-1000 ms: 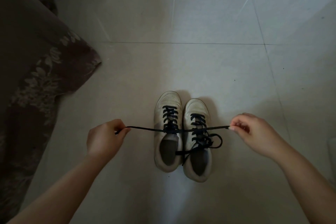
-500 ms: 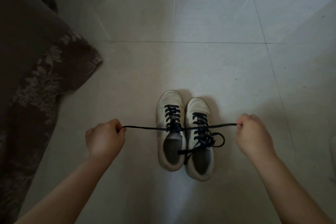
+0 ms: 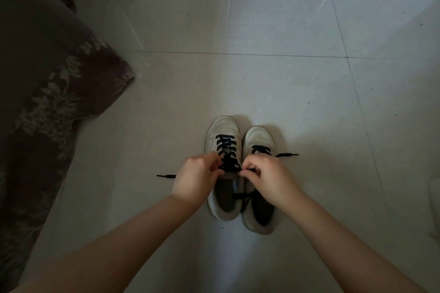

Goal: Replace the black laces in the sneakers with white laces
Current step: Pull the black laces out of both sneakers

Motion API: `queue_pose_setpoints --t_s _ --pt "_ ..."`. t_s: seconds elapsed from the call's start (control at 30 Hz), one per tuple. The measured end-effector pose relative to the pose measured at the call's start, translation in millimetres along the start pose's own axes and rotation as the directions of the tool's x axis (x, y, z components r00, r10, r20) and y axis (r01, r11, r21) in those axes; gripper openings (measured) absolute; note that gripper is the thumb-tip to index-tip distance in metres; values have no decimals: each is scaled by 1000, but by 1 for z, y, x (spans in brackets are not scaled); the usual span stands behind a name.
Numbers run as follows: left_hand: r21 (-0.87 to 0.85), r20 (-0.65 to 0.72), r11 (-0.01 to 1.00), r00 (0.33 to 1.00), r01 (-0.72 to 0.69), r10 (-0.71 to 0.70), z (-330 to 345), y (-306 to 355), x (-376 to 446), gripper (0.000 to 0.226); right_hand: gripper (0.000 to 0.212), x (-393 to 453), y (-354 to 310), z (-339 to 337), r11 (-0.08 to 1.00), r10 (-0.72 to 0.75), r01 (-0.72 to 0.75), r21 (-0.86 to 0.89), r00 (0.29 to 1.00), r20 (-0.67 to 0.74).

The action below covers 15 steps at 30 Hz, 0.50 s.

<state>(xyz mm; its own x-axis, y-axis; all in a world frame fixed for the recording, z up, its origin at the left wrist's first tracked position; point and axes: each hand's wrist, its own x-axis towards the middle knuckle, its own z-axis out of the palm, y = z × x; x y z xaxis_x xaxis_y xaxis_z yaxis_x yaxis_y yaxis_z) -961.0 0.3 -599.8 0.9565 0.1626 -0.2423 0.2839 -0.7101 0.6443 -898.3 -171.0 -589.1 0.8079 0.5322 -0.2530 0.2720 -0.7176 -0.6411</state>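
Pinching black lace (image 3: 229, 162) atop left sneaker (image 3: 222, 131): both hands.

Pale floor tiles (image 3: 262, 19) are stretching across the view, catching streaks of light. A brown fabric (image 3: 47, 78) with a leafy pattern is draping over the left side.

no text, label, brand, number or sign can be read anywhere in this view. the two sneakers (image 3: 223, 169) show no legible logo or lettering on their toes or sides, and the dim light leaves any marking on them too faint to tell. the patterned cloth (image 3: 47, 102) at the left carries only a leaf design, no words. the floor tiles (image 3: 262, 78) are bare of any writing.
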Motion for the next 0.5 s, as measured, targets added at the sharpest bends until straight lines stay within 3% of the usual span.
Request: queue_pose_setpoints --t_s 0.07,0.23,0.37,0.5 --pt "-43 -39 999 999 18 -20 -3 -9 0 7 7 -3 0 -7 998 46 -46 31 999 19" --pt "98 -47 993 996 -71 76 -5 -22 -3 14 8 -9 -1 -15 988 122 -129 88 989 83" --pt "140 -88 986 993 92 -80 -14 -34 3 10 14 -12 7 -30 986 168 -166 -30 982 91" --pt "309 -77 950 996 54 -32 -19 -26 -4 20 13 -16 9 -49 971 229 -194 -140 919 320"
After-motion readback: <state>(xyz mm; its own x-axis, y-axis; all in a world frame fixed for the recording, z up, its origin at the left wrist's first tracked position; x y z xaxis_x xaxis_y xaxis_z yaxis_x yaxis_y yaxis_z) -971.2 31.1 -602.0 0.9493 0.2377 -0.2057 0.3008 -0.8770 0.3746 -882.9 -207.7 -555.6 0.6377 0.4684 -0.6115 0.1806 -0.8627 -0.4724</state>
